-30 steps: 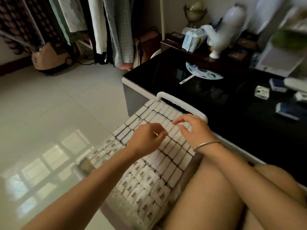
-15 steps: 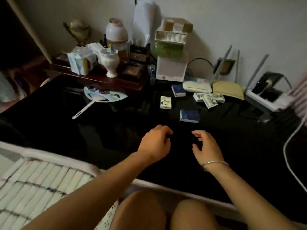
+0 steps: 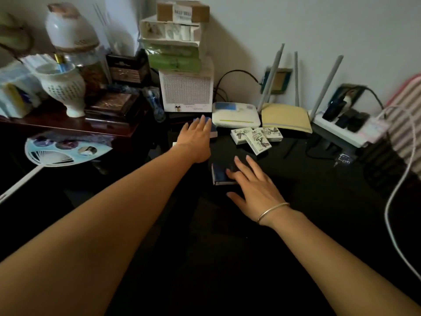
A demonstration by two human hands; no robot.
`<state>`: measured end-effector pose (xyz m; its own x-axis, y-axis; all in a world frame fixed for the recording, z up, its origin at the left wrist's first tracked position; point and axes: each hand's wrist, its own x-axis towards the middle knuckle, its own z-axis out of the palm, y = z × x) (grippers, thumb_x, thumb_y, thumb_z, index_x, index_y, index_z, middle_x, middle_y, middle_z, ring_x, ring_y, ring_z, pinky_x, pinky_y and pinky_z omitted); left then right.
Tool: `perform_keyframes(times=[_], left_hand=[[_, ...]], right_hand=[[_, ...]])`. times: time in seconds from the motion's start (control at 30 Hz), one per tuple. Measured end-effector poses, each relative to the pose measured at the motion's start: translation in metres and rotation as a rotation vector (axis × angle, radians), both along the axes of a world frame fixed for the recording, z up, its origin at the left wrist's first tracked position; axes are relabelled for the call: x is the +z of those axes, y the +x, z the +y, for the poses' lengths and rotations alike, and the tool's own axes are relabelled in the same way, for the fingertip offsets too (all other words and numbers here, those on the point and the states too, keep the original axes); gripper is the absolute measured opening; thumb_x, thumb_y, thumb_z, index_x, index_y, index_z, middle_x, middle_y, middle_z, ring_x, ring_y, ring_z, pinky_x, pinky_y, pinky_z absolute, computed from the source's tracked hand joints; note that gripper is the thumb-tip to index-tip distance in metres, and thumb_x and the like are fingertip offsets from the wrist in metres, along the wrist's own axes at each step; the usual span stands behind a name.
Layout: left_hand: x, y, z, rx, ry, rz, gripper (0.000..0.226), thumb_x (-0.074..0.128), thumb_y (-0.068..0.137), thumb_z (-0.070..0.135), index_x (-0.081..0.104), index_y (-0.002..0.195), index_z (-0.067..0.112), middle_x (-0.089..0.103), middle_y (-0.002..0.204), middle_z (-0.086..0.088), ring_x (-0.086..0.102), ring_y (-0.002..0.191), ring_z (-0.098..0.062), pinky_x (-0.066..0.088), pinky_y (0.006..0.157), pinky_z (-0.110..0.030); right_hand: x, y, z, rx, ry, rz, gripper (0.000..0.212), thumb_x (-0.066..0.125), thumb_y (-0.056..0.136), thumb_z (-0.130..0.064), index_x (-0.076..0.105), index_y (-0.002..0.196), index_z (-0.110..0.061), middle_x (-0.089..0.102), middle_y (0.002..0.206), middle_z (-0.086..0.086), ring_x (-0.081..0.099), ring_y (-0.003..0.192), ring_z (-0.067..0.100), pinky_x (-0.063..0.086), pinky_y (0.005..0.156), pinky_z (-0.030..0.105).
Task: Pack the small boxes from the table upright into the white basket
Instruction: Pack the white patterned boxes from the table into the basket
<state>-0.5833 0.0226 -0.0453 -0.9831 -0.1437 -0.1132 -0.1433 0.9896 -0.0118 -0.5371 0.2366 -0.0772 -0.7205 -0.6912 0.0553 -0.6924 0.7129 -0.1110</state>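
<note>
The left hand (image 3: 196,142) is partly covering the far blue box (image 3: 214,131), fingers (image 3: 200,124) straight, holding nothing. The right hand (image 3: 252,188) is laying spread fingers on the near blue box (image 3: 218,174), not yet gripping. White boxes (image 3: 257,137) are lying on the surface (image 3: 296,190); the basket is out of view. Each hand should be pinching a box's narrow sides, keeping it upright

**A room in a home**

You are looking at a lived-in domestic corner. A glossy black worktop (image 3: 296,201) stands against a plain white wall (image 3: 307,26). Household things crowd its far edge: a white porcelain vase (image 3: 65,87) on a dark wooden stand (image 3: 68,125), a paper hand fan (image 3: 61,149), a router (image 3: 284,117) with upright antennas, a loaded power strip (image 3: 341,125), and a stack of opened cartons (image 3: 180,53).
</note>
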Motion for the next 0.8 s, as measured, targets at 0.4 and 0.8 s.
perform_keyframes(times=[0.4, 0.8], left_hand=[[-0.021, 0.057, 0.014, -0.329, -0.064, 0.316, 0.052, 0.053, 0.086, 0.050, 0.056, 0.127, 0.017, 0.044, 0.141, -0.015, 0.027, 0.140, -0.034, 0.001, 0.121, -0.046], [-0.014, 0.222, 0.034, -0.096, 0.598, 0.451, 0.095, 0.084, 0.064, 0.045, 0.035, 0.141, 0.017, 0.043, 0.131, -0.001, 0.046, 0.121, -0.016, 0.039, 0.106, -0.034]], right_hand=[[0.005, 0.025, 0.027, -0.242, -0.312, -0.090, 0.068, 0.082, 0.069, -0.036, 0.047, 0.124, -0.016, 0.052, 0.119, 0.002, 0.049, 0.112, 0.019, 0.038, 0.086, 0.026], [0.017, 0.138, 0.041, -0.395, -0.764, -0.234, 0.080, 0.086, 0.064, -0.022, 0.044, 0.132, -0.018, 0.045, 0.112, -0.002, 0.054, 0.096, 0.010, 0.046, 0.077, 0.021]])
